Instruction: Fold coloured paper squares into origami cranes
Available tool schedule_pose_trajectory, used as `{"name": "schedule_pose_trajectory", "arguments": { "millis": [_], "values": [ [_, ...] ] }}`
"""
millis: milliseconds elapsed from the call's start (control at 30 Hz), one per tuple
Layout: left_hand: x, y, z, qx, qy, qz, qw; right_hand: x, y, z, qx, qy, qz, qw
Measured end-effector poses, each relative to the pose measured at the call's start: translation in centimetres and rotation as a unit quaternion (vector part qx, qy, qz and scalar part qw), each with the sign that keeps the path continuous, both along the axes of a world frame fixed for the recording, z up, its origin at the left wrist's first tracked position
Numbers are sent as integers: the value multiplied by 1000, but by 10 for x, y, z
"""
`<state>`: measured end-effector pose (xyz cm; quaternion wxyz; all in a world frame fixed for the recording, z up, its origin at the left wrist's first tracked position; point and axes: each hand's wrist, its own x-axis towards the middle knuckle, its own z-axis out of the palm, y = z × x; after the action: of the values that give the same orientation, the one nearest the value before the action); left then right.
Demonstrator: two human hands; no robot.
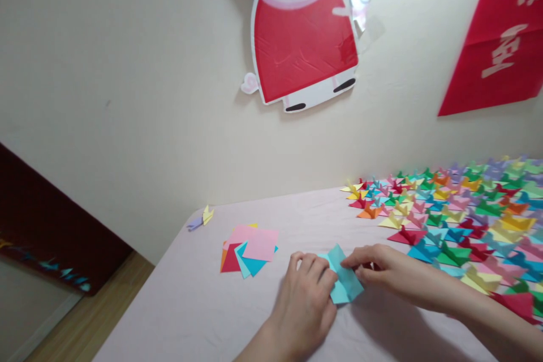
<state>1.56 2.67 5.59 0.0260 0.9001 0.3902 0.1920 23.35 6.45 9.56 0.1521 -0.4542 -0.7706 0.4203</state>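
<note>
A light blue square of origami paper (347,281) with a crease down its middle is between my two hands, tilted a little up from the pale pink cloth. My left hand (309,294) is closed on its left side, fingers curled over the sheet and thumb near the lower edge. With thumb and forefinger my right hand (379,264) grips the right edge. Left of my hands lies a loose fan of coloured paper squares (261,244), pink, red, orange, yellow and blue.
Many folded paper cranes (458,226) in rows cover the table's right side, beside my right forearm. Two small folded pieces (203,218), yellow and purple, lie at the far left corner. Behind the pale table cover (169,305) rises a wall with a cartoon cutout (305,51).
</note>
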Motion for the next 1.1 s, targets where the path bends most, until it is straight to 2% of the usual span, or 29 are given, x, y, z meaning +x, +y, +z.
{"name": "schedule_pose_trajectory", "arguments": {
  "millis": [100,267,333,467,533,633,700,767,867,933,1000,1100],
  "values": [
    [1,0,-1,-24,18,16,999,1,-1,-2,17,-43,-7,999],
    [-4,-1,-2,-15,32,7,999,11,0,-8,66,-138,14,988],
    [-5,-3,-2,-10,27,5,1000,14,-1,-7,88,-132,31,987],
    [-4,-3,-3,-26,-24,27,999,7,-4,-1,63,-98,48,992],
    [-3,-2,-6,-38,-56,46,997,-1,-1,-4,78,-66,49,994],
    [-3,1,-10,-58,-100,70,991,-8,7,-18,119,-62,8,991],
    [-3,2,-13,-71,-123,78,987,-9,11,-30,121,-47,-26,991],
    [-3,4,-14,-83,-138,91,983,-8,13,-38,124,-28,-30,991],
    [-3,8,-13,-103,-147,119,977,-7,12,-41,134,-16,-26,990],
    [-2,8,-11,-108,-143,137,974,-9,11,-40,138,-29,-47,989],
    [-3,6,-8,-82,-126,140,979,-12,9,-40,146,-44,-75,985],
    [-3,-4,-9,-2,-53,96,994,-18,7,-42,162,-49,-100,981]
  ]
}}
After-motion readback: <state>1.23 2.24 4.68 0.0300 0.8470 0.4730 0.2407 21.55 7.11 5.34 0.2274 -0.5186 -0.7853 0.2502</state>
